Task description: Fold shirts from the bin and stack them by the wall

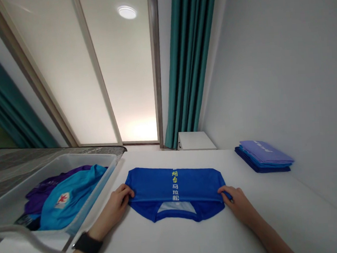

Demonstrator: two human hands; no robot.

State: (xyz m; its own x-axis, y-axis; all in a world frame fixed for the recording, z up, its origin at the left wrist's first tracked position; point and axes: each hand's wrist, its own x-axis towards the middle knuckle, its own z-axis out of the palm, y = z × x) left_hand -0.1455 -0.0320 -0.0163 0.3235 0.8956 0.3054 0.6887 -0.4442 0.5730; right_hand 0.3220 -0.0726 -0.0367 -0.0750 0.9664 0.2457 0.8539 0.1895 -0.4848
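Observation:
A blue T-shirt (150, 186) with yellow and white lettering lies partly folded on the white table (167, 244). Its collar opening faces me, and part of the pale inside shows there. My left hand (122, 197), with a dark watch on the wrist, pinches the shirt's left edge along the fold. At the opposite edge, my right hand (232, 199) grips the cloth between thumb and fingers. Both hands rest low, close to the tabletop.
To the left stands a white plastic bin (79, 160) holding crumpled purple and light-blue clothes (79, 189). A stack of folded garments (264, 155) lies at the table's right, by the wall. A pale curved tube (33, 238) crosses the lower left. Behind is a white cabinet (196, 140).

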